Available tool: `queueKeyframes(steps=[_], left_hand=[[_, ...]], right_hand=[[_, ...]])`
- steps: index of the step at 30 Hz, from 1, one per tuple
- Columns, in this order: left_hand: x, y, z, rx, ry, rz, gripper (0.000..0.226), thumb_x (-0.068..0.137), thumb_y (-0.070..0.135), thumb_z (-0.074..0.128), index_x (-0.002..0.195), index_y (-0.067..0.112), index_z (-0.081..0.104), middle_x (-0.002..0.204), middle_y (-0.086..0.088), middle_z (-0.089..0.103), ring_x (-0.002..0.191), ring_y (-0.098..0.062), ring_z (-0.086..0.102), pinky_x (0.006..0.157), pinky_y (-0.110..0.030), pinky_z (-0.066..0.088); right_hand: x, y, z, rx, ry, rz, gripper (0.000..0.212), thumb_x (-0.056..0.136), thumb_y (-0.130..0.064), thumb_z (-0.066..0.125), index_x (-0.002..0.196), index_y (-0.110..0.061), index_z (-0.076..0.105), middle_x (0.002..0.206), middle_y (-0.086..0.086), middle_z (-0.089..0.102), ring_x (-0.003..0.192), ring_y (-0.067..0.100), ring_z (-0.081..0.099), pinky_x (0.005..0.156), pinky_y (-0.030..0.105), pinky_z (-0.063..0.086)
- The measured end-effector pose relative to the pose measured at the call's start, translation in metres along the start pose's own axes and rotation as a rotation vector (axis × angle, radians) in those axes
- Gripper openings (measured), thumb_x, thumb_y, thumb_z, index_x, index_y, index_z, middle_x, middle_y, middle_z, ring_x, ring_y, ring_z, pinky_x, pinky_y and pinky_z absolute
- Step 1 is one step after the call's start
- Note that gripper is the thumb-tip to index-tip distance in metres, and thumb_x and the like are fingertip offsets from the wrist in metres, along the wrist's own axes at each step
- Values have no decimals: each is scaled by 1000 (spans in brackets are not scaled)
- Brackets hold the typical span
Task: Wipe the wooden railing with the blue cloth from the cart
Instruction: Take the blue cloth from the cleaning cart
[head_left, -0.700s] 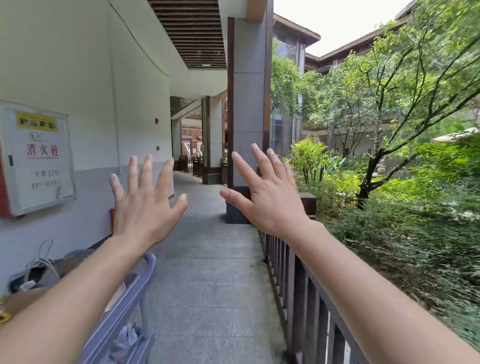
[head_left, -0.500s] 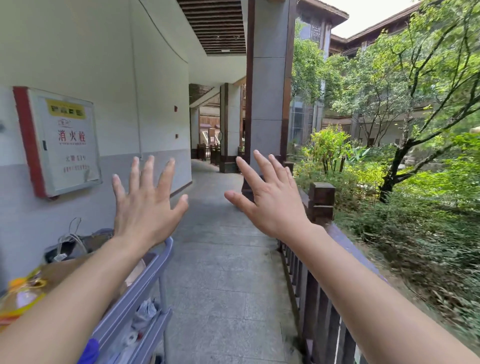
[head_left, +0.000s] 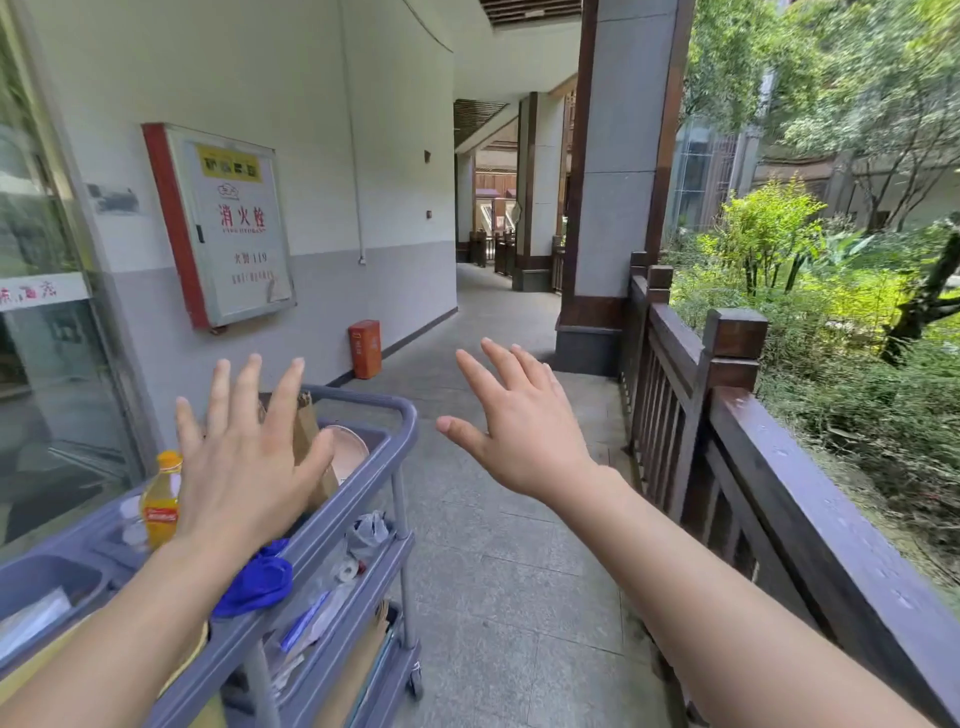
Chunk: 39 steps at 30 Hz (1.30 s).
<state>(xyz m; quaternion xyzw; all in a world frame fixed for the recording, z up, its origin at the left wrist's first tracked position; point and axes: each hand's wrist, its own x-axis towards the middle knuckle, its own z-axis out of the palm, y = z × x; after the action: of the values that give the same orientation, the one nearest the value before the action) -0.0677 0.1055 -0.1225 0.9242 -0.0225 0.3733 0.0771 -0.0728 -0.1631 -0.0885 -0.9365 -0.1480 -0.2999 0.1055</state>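
Observation:
A crumpled blue cloth (head_left: 257, 579) lies on the top shelf of a grey-blue cart (head_left: 405, 415) at lower left, partly hidden behind my left forearm. My left hand (head_left: 244, 462) hovers open above the cart's top shelf, fingers spread, holding nothing. My right hand (head_left: 519, 431) is also open and empty, raised over the walkway between cart and railing. The dark wooden railing (head_left: 789, 499) runs along the right side, with a square post (head_left: 735, 332) ahead of my right hand.
The cart also carries an orange bottle (head_left: 161, 501), a brown paper bag (head_left: 306, 431), a round bowl (head_left: 345, 449) and bags on lower shelves. A fire hydrant cabinet (head_left: 228, 223) hangs on the left wall, a red box (head_left: 364, 348) stands below. A pillar (head_left: 613, 208) stands ahead; a grey paved walkway (head_left: 509, 571) runs between.
The view has tilted down and leftward, bringing the cart's top shelf, the blue cloth and more railing into sight. Both hands stay open and raised, now lower in the frame.

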Motion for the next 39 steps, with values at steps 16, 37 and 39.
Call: queueKeyframes(steps=[16, 37, 39], left_hand=[[-102, -141, 46, 115, -194, -218, 78, 86, 62, 27, 154, 23, 30, 159, -19, 31, 150, -40, 19, 111, -71, 22], [-168, -190, 166, 44, -644, -394, 68, 97, 52, 41, 156, 26, 20, 164, -14, 19, 153, -36, 10, 122, -55, 18], [-168, -189, 189, 62, -680, -452, 67, 99, 54, 38, 156, 25, 19, 164, -13, 20, 153, -35, 11, 121, -53, 21]], right_hand=[[10, -99, 133, 153, -134, -147, 68, 88, -61, 47, 145, -26, 34, 153, 4, 37, 140, 31, 31, 114, 48, 29], [27, -194, 326, 278, -617, -79, 67, 88, -51, 56, 147, -33, 30, 157, 3, 27, 139, 33, 28, 108, 49, 37], [37, -191, 351, 289, -687, -114, 68, 88, -50, 58, 147, -35, 27, 158, 2, 23, 140, 33, 25, 108, 49, 37]])
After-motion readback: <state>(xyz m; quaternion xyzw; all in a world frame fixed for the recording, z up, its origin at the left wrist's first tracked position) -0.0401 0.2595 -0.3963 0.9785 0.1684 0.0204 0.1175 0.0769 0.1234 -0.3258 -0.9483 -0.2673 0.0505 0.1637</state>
